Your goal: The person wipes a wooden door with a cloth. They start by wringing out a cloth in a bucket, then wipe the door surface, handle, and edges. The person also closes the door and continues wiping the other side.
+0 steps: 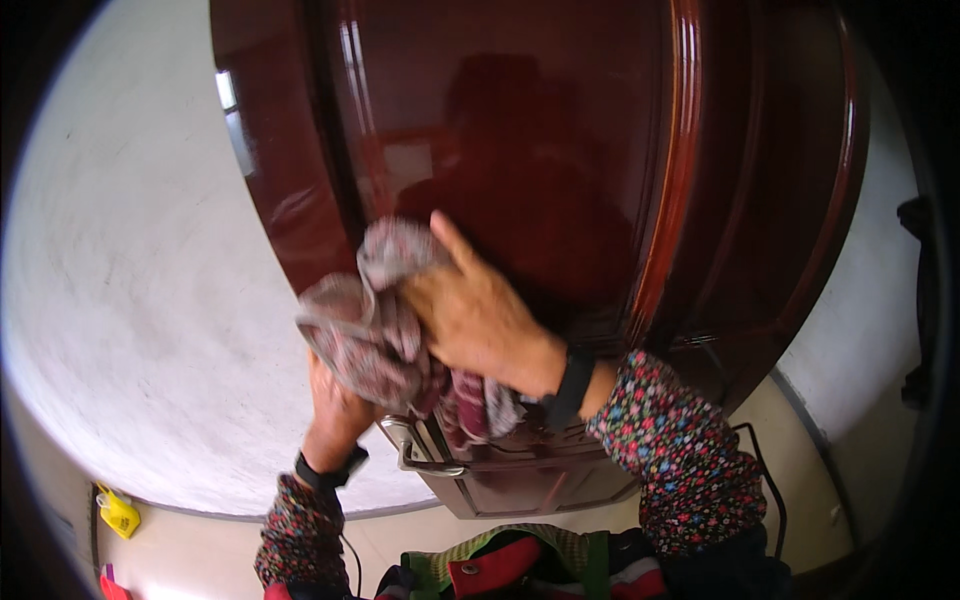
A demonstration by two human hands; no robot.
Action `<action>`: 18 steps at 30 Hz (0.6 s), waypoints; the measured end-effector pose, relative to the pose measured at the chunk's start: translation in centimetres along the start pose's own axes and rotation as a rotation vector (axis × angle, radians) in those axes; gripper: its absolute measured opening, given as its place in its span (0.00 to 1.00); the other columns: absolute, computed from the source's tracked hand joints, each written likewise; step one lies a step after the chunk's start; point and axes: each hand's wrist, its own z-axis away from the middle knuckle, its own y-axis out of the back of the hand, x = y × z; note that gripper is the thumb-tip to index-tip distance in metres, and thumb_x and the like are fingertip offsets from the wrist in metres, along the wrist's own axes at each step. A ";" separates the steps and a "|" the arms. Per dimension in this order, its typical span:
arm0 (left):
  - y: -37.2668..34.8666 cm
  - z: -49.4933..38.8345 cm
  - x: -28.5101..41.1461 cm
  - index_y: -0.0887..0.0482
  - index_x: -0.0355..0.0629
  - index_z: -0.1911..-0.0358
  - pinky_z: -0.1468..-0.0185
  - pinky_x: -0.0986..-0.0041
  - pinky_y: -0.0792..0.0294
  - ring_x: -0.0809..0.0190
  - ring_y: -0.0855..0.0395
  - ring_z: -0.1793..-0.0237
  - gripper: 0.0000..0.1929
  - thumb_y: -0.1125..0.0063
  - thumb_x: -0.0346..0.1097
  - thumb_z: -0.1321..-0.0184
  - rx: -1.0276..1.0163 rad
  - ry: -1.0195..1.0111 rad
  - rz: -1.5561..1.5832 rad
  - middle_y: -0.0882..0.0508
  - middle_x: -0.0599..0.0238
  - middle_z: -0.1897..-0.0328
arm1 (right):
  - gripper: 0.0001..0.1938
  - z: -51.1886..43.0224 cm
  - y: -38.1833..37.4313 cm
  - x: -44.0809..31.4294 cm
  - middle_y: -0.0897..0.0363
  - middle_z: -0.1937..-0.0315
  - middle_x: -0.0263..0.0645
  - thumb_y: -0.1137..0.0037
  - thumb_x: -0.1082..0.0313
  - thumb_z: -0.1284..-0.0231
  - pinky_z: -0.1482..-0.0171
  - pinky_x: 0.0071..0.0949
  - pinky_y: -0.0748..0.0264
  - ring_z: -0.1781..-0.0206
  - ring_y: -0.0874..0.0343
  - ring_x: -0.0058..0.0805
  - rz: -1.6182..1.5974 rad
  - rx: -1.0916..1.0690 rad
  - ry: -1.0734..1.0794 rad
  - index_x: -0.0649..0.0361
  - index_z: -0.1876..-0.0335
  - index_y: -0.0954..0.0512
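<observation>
A crumpled, patterned cloth (pixel 367 337) in pinkish grey and maroon is bunched between my hands, before a glossy dark red wooden door (pixel 510 187). My right hand (pixel 480 322) grips its upper right part, with one finger pointing up towards the door panel. Partly covered by the cloth, my left hand (pixel 337 405) holds it from the lower left; the fingers are hidden. Just below the cloth is a metal door handle (pixel 427 457). The cloth and hands are slightly blurred.
A pale wall (pixel 150 262) lies left of the door, another at the right. A yellow container (pixel 118 511) and a red object (pixel 112 589) are on the light floor (pixel 187 551) at the lower left. A dark object (pixel 919 300) stands at the right rim.
</observation>
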 end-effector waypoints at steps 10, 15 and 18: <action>-2.9 5.8 6.3 0.19 0.48 0.41 0.30 0.47 0.39 0.45 0.24 0.36 0.30 0.30 0.46 0.50 -0.207 0.135 -0.007 0.20 0.54 0.39 | 0.17 7.7 -0.7 -4.8 0.21 0.57 0.30 0.45 0.62 0.43 0.18 0.50 0.54 0.46 0.23 0.25 -0.081 -0.226 -0.010 0.60 0.50 0.18; -2.0 5.5 5.3 0.16 0.46 0.47 0.35 0.48 0.36 0.44 0.24 0.39 0.28 0.27 0.41 0.56 -0.026 0.301 0.086 0.19 0.55 0.42 | 0.12 8.6 0.0 -4.9 0.28 0.65 0.24 0.47 0.66 0.41 0.20 0.60 0.50 0.58 0.24 0.20 -0.021 -0.240 -0.128 0.50 0.53 0.17; -4.0 4.1 5.9 0.17 0.44 0.46 0.33 0.46 0.35 0.43 0.24 0.38 0.33 0.26 0.40 0.63 0.038 0.130 0.213 0.19 0.55 0.40 | 0.11 10.6 2.1 -3.9 0.34 0.72 0.27 0.43 0.68 0.46 0.23 0.66 0.48 0.68 0.29 0.23 0.091 -0.158 -0.210 0.50 0.58 0.15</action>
